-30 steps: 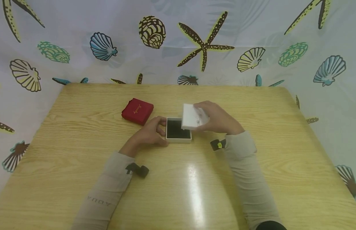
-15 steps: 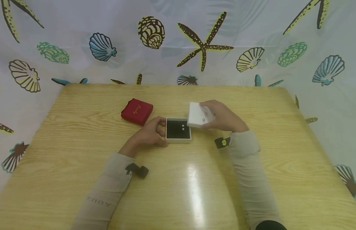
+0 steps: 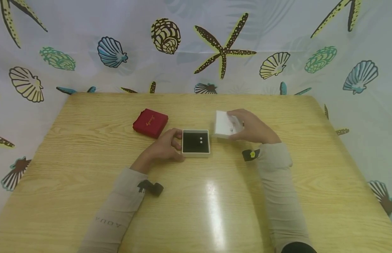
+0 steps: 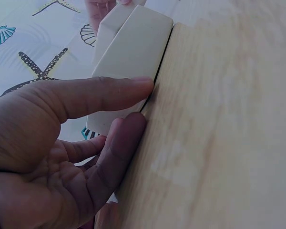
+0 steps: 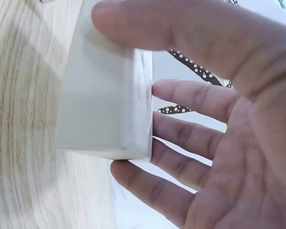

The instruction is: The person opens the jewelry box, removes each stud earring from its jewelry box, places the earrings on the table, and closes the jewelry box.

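White lid (image 3: 222, 123), presumably light and stiff and best held by its sidewalls, is gripped there by the right hand (image 3: 253, 127) beside the box base (image 3: 196, 155), held by the left hand (image 3: 164, 146).

On the wood-grain table (image 3: 177, 218), the left hand (image 3: 161, 146) holds the white open box (image 3: 196, 155) at its nine o'clock side. Two small pale beads (image 3: 201, 138) sit on its black lining (image 3: 190, 142), toward three o'clock. At two o'clock from the box, and apart from it, the right hand (image 3: 253, 127) grips a white lid (image 3: 222, 124); at ten o'clock lies a red box (image 3: 150, 123) with gold lettering
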Tool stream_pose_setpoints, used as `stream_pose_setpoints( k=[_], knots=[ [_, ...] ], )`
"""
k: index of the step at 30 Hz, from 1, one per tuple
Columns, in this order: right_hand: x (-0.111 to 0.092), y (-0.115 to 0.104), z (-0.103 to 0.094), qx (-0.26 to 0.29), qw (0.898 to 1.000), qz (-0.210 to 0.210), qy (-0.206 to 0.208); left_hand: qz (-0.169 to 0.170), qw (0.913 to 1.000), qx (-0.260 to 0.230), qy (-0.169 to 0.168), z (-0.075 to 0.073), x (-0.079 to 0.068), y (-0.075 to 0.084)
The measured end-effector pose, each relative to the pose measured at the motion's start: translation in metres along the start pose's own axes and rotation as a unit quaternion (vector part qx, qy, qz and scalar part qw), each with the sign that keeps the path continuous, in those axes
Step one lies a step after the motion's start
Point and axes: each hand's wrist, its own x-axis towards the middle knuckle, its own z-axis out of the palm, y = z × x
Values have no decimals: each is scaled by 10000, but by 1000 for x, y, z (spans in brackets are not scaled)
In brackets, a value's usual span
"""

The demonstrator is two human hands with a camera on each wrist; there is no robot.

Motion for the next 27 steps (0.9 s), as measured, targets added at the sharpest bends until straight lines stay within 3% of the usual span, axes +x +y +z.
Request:
stream_pose_setpoints(
  k=[27],
  knots=[
    [3,24,1,-330,9994,122,-57,75,9999,126,2,0,0,1]
  ],
)
